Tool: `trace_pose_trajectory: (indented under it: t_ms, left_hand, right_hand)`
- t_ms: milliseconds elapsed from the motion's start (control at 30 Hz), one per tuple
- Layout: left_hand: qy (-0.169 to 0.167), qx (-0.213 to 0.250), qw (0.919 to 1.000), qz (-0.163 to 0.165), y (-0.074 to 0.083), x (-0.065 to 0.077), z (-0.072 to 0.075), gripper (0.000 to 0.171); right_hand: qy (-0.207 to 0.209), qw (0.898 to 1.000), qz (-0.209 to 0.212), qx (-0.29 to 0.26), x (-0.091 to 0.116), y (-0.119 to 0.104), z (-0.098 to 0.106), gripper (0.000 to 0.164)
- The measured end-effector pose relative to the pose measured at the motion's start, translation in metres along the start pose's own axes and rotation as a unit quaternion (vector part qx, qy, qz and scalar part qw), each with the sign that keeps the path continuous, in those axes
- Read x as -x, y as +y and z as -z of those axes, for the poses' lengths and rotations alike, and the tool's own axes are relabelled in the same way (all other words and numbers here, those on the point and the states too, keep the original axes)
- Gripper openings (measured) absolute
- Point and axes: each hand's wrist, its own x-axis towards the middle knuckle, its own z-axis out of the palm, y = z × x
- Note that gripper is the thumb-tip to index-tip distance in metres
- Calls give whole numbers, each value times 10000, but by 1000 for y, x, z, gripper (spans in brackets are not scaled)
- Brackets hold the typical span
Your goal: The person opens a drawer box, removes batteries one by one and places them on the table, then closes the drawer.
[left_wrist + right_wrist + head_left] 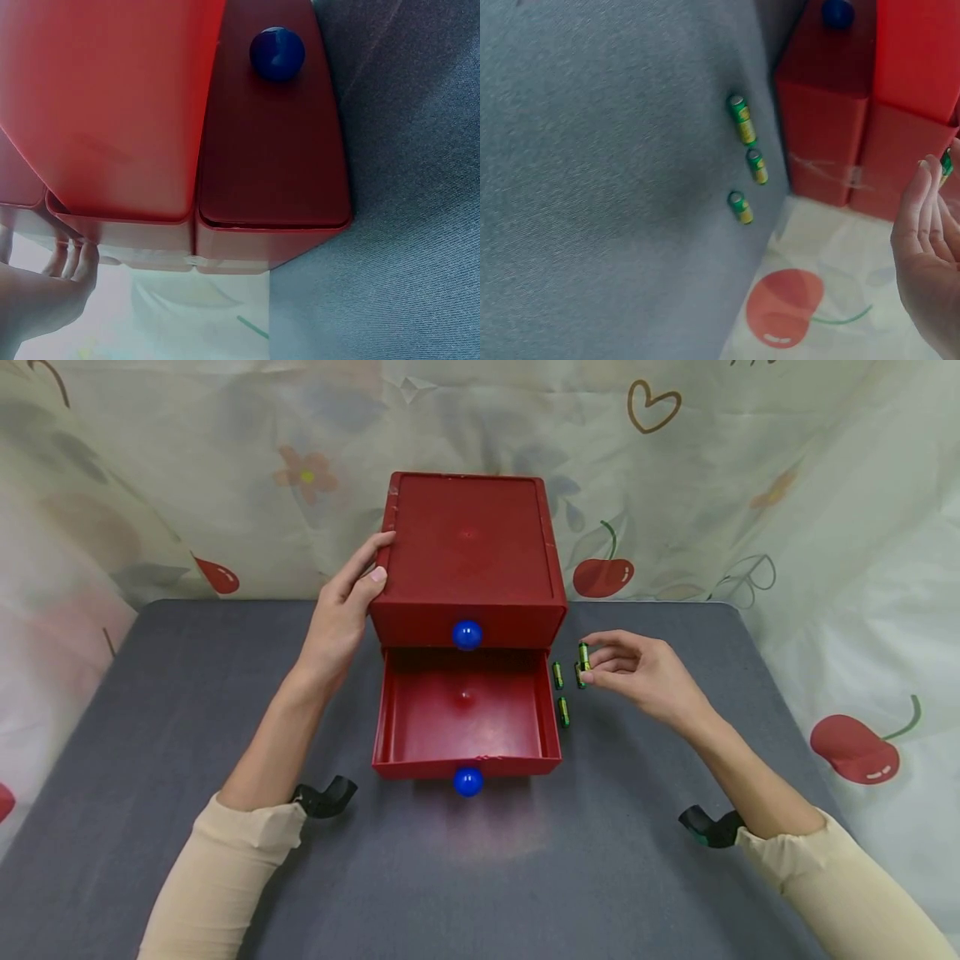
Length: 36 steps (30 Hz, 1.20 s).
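Note:
A red drawer cabinet [468, 543] stands at the back of the table, its middle drawer [465, 731] pulled out with nothing inside. My left hand [337, 618] rests against the cabinet's upper left edge, thumb and fingers touching it. Right of the cabinet, my right hand [648, 677] pinches a small green-and-yellow battery [584, 655] between thumb and fingertips, above the tabletop. Three similar batteries lie below: one battery [742, 120] nearer the front, a second battery [757, 166], and a third battery [740, 208] farther back. In the right wrist view the pinched battery [946, 166] is mostly hidden by fingers.
Blue round knobs mark the closed top drawer [420, 625], the pulled-out drawer and the closed bottom drawer [274, 157]. The grey tabletop [600, 877] extends in front. A patterned white cloth [480, 410] hangs behind and at both sides.

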Motion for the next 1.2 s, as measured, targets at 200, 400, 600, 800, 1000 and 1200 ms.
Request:
trace_pose_trajectory:
  t_ms: [200,400,600,800,1000,1200]
  left_hand:
    - [1,16,10000,10,1,0,0,47]
    - [32,-15,10000,30,1,0,0,47]
    - [74,-79,9999,12,1,-1,0,46]
    - [78,-82,9999,49,0,-1,-1,46]
    - [75,-28,9999,88,-1,-1,0,46]
    - [98,-50,9999,106,0,0,0,46]
  right_hand:
    - [-6,9999,11,-102,-2,10,3,44]
    - [-152,9998,2,-131,-5,22,5,44]
    - [-348,9993,57,-106,-9,36,7,45]
    - [-486,9988,59,-32,-9,49,9,46]
    - [-550,9984,-50,143,-8,59,8,51]
    - [-638,9974,-181,280,-8,69,4,51]
